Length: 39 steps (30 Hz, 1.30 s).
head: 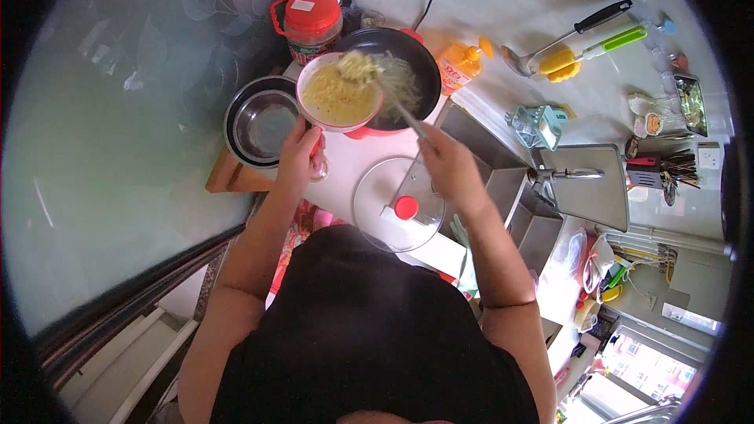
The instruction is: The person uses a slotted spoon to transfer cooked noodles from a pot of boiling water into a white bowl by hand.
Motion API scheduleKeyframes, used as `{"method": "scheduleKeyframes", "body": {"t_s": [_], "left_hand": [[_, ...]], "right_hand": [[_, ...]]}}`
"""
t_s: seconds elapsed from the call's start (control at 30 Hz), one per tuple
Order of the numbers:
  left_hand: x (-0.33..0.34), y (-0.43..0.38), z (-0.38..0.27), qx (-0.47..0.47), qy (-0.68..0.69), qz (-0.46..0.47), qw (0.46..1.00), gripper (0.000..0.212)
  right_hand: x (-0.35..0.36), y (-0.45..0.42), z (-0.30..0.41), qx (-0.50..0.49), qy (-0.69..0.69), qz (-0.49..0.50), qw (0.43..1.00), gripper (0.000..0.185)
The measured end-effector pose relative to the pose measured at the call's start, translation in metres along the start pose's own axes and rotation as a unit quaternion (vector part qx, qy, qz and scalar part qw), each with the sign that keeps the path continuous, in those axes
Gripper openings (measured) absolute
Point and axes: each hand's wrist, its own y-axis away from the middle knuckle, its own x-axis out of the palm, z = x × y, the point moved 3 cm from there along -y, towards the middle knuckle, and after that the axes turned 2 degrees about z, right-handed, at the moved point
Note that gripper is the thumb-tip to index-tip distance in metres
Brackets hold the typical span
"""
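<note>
My left hand [299, 156] grips a white bowl [377, 113] with a red rim by what looks like a red handle. Yellowish noodle-like food in broth [336, 97] fills much of it. In my right hand [450, 171] is the handle of a long utensil [406, 111], perhaps a ladle. Its blurred head carries a clump of the food [358, 68] over the far side of the bowl. Behind and partly under the bowl sits a dark electric pan [427, 79] with a red outer body; steam or more food shows inside, I cannot tell which.
A glass lid [377, 188] with a red knob lies at the counter's front. Nested metal bowls [265, 123] stand left, a red-capped jar [312, 23] behind. Rightward are an orange pump bottle [459, 68], a steel sink [471, 132] and a faucet [565, 174]. A frosted glass panel [135, 129] borders the left.
</note>
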Motion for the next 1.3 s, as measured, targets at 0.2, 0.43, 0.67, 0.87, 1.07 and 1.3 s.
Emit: {"method": "scheduleKeyframes", "body": {"t_s": [0.2, 0.43, 0.67, 0.87, 1.07, 1.3], "left_hand": [[0.021, 0.003, -0.005, -0.002, 0.032, 0.041, 0.999, 0.038], [0.018, 0.007, -0.008, 0.004, 0.041, 0.027, 0.999, 0.039], [-0.016, 0.025, -0.01, 0.028, -0.021, -0.073, 0.997, 0.027], [-0.038, 0.048, -0.011, 0.01, 0.01, -0.113, 0.993, 0.018], [-0.054, 0.07, -0.014, 0.048, 0.026, -0.135, 0.989, 0.033], [-0.063, 0.075, -0.013, 0.035, 0.055, -0.162, 0.985, 0.039]], "right_hand": [[0.016, 0.022, 0.01, -0.097, 0.242, -0.122, 0.958, 0.041], [0.006, 0.026, 0.006, -0.109, 0.243, -0.157, 0.951, 0.04], [0.017, -0.044, -0.066, -0.003, 0.207, -0.175, 0.963, 0.031], [0.04, -0.113, -0.145, 0.172, 0.241, -0.028, 0.955, 0.03], [0.057, -0.095, -0.148, 0.137, 0.186, -0.047, 0.972, 0.03], [0.051, -0.069, -0.147, 0.248, -0.127, 0.13, 0.951, 0.024]]}}
